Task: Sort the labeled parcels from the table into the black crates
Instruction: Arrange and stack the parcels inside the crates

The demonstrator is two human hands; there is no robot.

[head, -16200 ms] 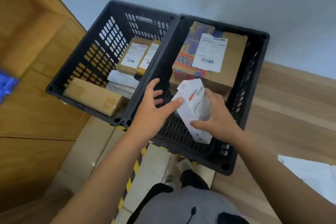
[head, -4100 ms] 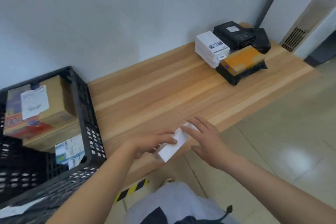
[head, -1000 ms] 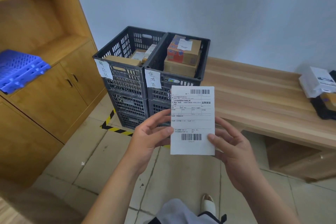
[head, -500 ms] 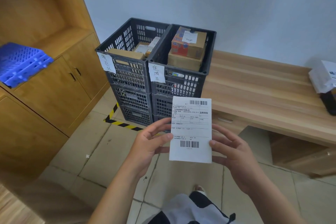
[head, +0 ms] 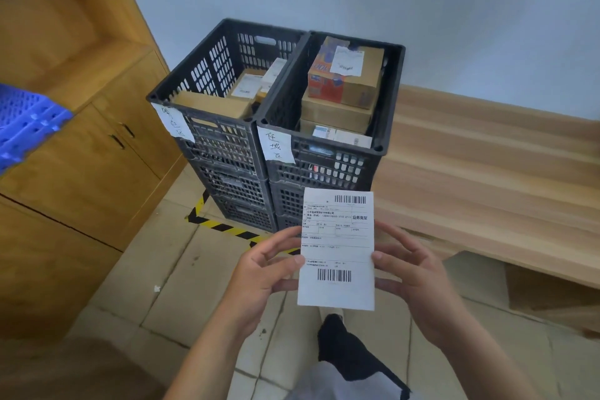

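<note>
Label text on the flat white parcel with two barcodes (head: 337, 250) is mostly too small to read; whether it is an envelope or a thin box, cannot tell. It's held upright in the air, label toward the camera, low in front of the crates and above the tiled floor (head: 181, 286). Left hand (head: 263, 273) pinches its left edge, thumb on the face, fingers behind and hidden; right hand (head: 412, 273) grips the right edge the same way, thumb at the margin, other fingers spread behind. Two stacks of black perforated plastic crates stand side by side against the wall, lower crates partly blocked by the parcel. Left top crate (head: 214, 127): a plain brown carton (head: 211, 105) lying along the near rim, behind it labelled small brown boxes (head: 251, 83), count unclear. Its handwritten white paper tag (head: 173, 123) is curled, characters hard to make out. Right top crate (head: 328, 162): orange-and-brown printed carton with a white shipping label (head: 345, 75) on top, stacked on a plain brown carton (head: 334, 114), with a flat white labelled packet (head: 337, 136) at the near wall, mostly hidden. Its white paper tag (head: 276, 146) carries three handwritten characters. Light wooden bench (head: 487, 172) runs right of the crates, cut off at the frame edge. Blue plastic slatted object (head: 26, 120) on the wooden cabinet (head: 97, 153) at left, only partly in frame. Yellow-black hazard tape (head: 220, 227) on the floor at the crates' base.
</note>
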